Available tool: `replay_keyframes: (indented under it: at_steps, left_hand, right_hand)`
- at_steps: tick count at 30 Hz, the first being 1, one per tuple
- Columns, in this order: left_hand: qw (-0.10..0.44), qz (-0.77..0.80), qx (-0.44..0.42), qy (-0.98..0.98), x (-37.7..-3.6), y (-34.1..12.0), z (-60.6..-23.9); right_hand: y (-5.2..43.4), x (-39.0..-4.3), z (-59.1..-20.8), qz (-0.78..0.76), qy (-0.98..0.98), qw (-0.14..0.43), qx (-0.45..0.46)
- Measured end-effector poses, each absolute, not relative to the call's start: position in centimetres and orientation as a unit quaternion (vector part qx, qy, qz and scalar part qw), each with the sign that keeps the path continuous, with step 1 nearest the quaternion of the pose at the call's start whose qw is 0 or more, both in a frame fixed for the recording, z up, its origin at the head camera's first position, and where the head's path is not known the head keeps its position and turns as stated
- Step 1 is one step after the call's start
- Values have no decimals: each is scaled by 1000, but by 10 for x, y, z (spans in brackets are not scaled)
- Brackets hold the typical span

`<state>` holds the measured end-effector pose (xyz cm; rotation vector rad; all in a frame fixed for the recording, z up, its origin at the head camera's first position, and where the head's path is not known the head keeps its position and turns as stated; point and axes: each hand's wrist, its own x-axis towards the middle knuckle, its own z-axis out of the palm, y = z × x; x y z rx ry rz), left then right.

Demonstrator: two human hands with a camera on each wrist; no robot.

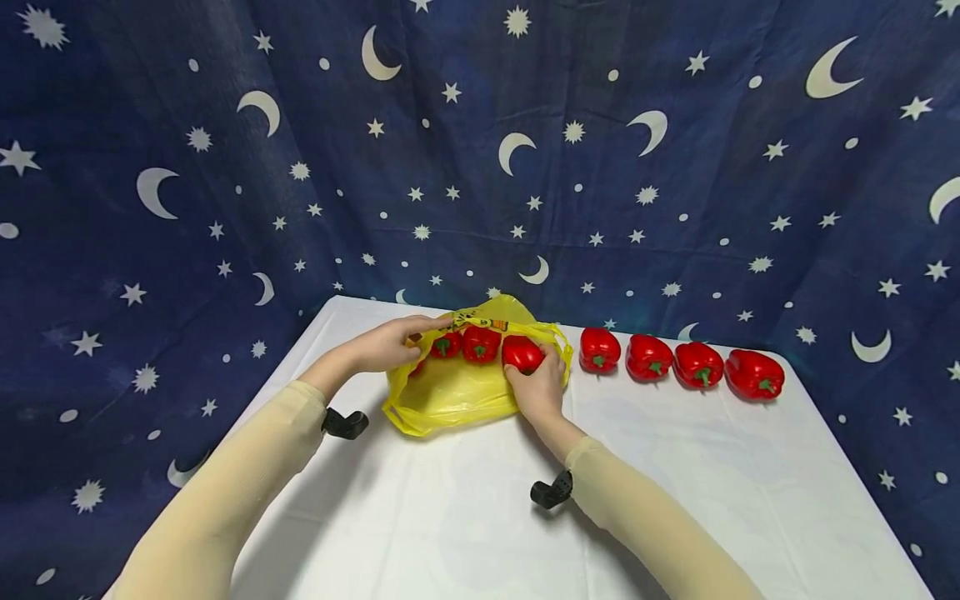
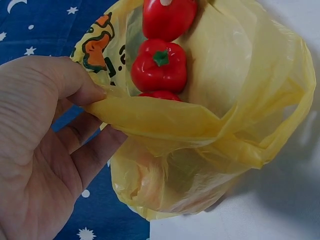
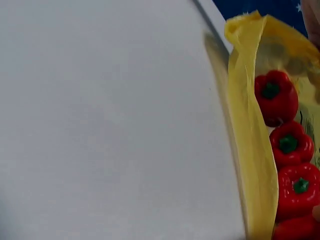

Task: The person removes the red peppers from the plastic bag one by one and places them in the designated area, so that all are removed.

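Broadly, a dark blue cloth point(image 1: 450, 125) printed with pale moons and stars hangs behind and beside a white-covered surface point(image 1: 450, 517). Two cream sleeves point(image 1: 225, 492) reach across it toward a yellow plastic bag point(image 1: 457, 404), which lies on its side near the far edge, its mouth spread toward the person. The left hand point(image 1: 386, 343) pinches the bag's rim between thumb and fingers, lifting that edge. The right hand point(image 1: 540, 387) has its thumb and fingers curled round a red bell pepper point(image 1: 522, 353) at the right end of the bag's opening. Three more peppers point(image 1: 480, 343) sit in the bag to its left, the leftmost partly hidden in the head view. Four loose peppers point(image 1: 649, 358) stand in a row along the far edge, right of the bag. Small black wrist cameras point(image 1: 345, 423) sit by the cuffs, and green stems point(image 1: 599, 361) mark the peppers.
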<state>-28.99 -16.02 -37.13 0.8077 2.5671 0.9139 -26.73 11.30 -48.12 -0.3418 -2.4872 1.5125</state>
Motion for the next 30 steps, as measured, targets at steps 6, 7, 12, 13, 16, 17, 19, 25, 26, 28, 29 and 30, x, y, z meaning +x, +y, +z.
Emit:
replay_keyframes:
  at_steps: [6, 7, 12, 13, 16, 17, 19, 25, 26, 28, 29, 30]
  left_hand:
    - [146, 315, 280, 895, -292, -163, -372]
    - [147, 315, 280, 895, -292, -164, -371]
    - [149, 315, 278, 895, -294, -164, -372]
    - [149, 315, 278, 895, -294, -164, -372]
    - [150, 315, 281, 894, -294, -163, -372]
    - [150, 315, 281, 894, -294, -163, -372]
    - [151, 314, 281, 894, -294, -163, -372]
    - [152, 314, 282, 894, -294, -164, -372]
    - [153, 314, 282, 894, -294, -164, -372]
    - [153, 313, 281, 894, -294, -164, -372]
    - [153, 312, 280, 895, -294, -164, -372]
    - [153, 311, 279, 895, -294, -165, -372]
  right_hand:
    - [120, -256, -477, 534, -840, 56, -80]
    - [122, -255, -477, 535, -841, 45, -69]
    - [140, -258, -481, 544, -839, 0, -8]
    - [143, -259, -482, 548, -837, -10, 5]
    - [154, -261, -482, 557, -829, -36, 36]
    - [157, -262, -482, 558, -827, -45, 43]
    - [162, -263, -482, 554, -828, -61, 58]
    - [173, -268, -482, 536, -833, -90, 104]
    - [174, -269, -482, 532, -834, -92, 110]
    - [176, -271, -482, 526, -836, -98, 123]
    - [177, -272, -483, 523, -837, -100, 128]
    - [177, -272, -483, 523, -836, -102, 132]
